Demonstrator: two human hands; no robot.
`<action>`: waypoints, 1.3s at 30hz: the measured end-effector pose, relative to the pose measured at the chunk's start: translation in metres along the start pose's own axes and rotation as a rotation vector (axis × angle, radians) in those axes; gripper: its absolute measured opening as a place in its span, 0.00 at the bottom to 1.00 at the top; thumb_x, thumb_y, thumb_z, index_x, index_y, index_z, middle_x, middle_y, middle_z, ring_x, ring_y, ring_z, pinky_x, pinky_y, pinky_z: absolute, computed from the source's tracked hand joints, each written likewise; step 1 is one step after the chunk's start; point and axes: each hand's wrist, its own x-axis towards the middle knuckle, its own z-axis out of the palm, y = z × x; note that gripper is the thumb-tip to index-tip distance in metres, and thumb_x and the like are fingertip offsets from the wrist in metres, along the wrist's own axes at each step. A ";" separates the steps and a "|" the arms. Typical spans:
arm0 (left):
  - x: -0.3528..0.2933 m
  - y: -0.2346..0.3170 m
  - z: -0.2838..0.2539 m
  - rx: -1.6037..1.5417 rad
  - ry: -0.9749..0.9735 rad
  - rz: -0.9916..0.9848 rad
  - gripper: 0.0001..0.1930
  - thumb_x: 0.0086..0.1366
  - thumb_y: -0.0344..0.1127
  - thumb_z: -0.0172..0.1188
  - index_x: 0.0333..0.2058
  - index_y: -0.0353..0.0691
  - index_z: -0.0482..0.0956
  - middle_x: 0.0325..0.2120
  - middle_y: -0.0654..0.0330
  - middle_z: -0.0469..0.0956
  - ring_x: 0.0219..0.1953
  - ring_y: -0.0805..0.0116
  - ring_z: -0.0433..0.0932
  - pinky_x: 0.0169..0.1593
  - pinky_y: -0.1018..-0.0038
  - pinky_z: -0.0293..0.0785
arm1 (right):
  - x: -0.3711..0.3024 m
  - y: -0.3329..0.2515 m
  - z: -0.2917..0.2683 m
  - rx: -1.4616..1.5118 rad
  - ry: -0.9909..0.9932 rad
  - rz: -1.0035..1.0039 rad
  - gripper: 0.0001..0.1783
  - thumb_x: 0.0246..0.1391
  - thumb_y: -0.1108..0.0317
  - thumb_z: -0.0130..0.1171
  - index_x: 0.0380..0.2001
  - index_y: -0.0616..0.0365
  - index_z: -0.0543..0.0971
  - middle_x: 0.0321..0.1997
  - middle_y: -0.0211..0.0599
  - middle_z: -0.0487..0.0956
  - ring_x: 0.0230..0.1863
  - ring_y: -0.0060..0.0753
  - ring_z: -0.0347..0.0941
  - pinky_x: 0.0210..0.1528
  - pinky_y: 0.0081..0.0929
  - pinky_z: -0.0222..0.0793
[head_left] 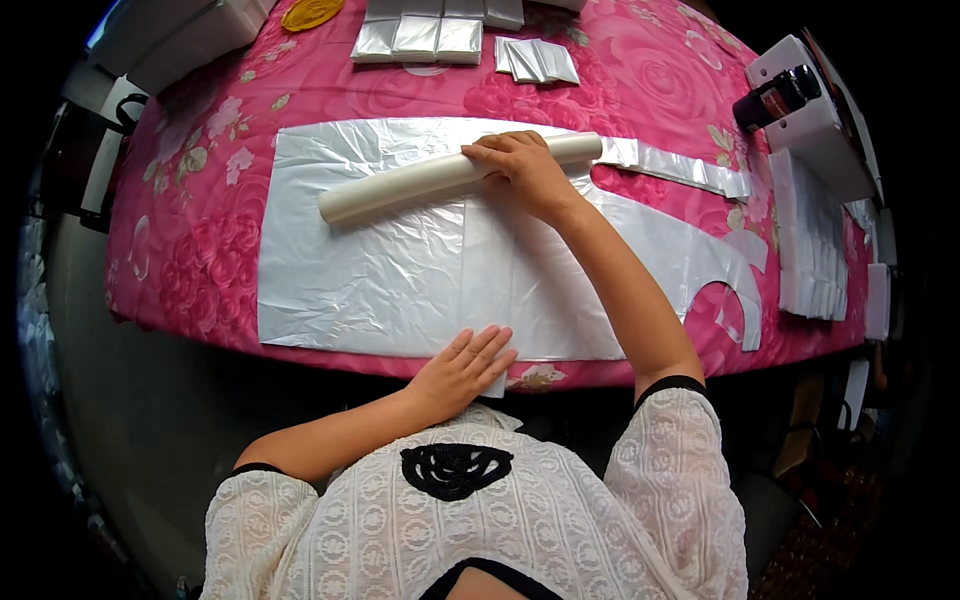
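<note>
A thin white plastic sheet (360,285), cut like an apron with a curved opening and strap-like strips at its right end, lies spread on the table. Across its far part rests a long white tube (400,187), slightly slanted, its left end nearer to me. My right hand (525,175) reaches over the sheet and is closed around the tube right of its middle; the palm side is hidden. At the sheet's near edge, my left hand (462,375) lies flat with fingers stretched out, pressing on the plastic and holding nothing.
A pink flowered tablecloth (200,270) covers the table. Folded plastic packets (440,38) and a smaller fanned group (537,60) lie at the far side, near a yellow disc (311,13). To the right are a white box (815,125), a dark jar (775,98) and stacked white sheets (808,240).
</note>
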 end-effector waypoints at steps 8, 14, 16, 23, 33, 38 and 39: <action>-0.013 -0.020 -0.015 -0.180 -0.042 0.111 0.25 0.58 0.34 0.45 0.56 0.34 0.62 0.61 0.51 0.55 0.64 0.60 0.53 0.64 0.64 0.50 | -0.040 -0.037 -0.013 0.112 -0.032 -0.015 0.28 0.39 0.79 0.56 0.49 0.57 0.72 0.55 0.40 0.69 0.60 0.44 0.59 0.61 0.36 0.56; -0.008 -0.035 -0.023 -0.601 0.174 0.178 0.24 0.50 0.25 0.56 0.50 0.38 0.70 0.53 0.52 0.66 0.57 0.56 0.65 0.57 0.64 0.64 | -0.113 -0.095 -0.014 0.239 -0.357 -0.173 0.30 0.37 0.76 0.54 0.50 0.62 0.69 0.59 0.42 0.65 0.62 0.43 0.58 0.61 0.37 0.56; -0.005 -0.042 -0.026 -0.653 0.252 0.207 0.24 0.48 0.24 0.57 0.48 0.39 0.71 0.51 0.52 0.68 0.55 0.56 0.67 0.55 0.64 0.67 | -0.124 -0.102 -0.011 0.248 -0.298 -0.104 0.29 0.37 0.74 0.55 0.50 0.62 0.70 0.59 0.42 0.65 0.62 0.43 0.58 0.61 0.37 0.56; 0.009 -0.058 -0.036 -0.341 0.169 -0.046 0.33 0.42 0.36 0.62 0.50 0.34 0.68 0.52 0.50 0.67 0.55 0.56 0.67 0.57 0.62 0.62 | -0.132 -0.103 0.007 0.060 0.000 0.010 0.22 0.38 0.75 0.57 0.42 0.58 0.75 0.49 0.37 0.73 0.52 0.39 0.68 0.52 0.33 0.65; 0.038 -0.073 -0.036 -1.197 0.301 -0.740 0.23 0.57 0.38 0.55 0.49 0.32 0.68 0.41 0.48 0.75 0.38 0.52 0.77 0.41 0.67 0.73 | -0.094 -0.087 -0.009 0.504 -0.065 0.682 0.10 0.47 0.67 0.55 0.26 0.62 0.81 0.19 0.39 0.77 0.21 0.36 0.74 0.27 0.28 0.68; 0.037 -0.075 -0.039 -0.610 0.499 -0.494 0.26 0.61 0.37 0.51 0.56 0.32 0.60 0.51 0.45 0.67 0.51 0.51 0.68 0.54 0.63 0.63 | -0.077 -0.074 -0.011 0.584 -0.250 0.918 0.15 0.47 0.62 0.56 0.20 0.66 0.79 0.16 0.38 0.77 0.17 0.27 0.73 0.24 0.24 0.67; 0.036 -0.073 -0.040 -0.606 0.386 -0.382 0.31 0.61 0.41 0.51 0.58 0.31 0.55 0.58 0.44 0.58 0.60 0.51 0.57 0.62 0.60 0.52 | -0.076 -0.072 -0.011 0.605 -0.266 0.935 0.15 0.48 0.62 0.56 0.20 0.66 0.79 0.16 0.37 0.77 0.17 0.25 0.73 0.24 0.22 0.67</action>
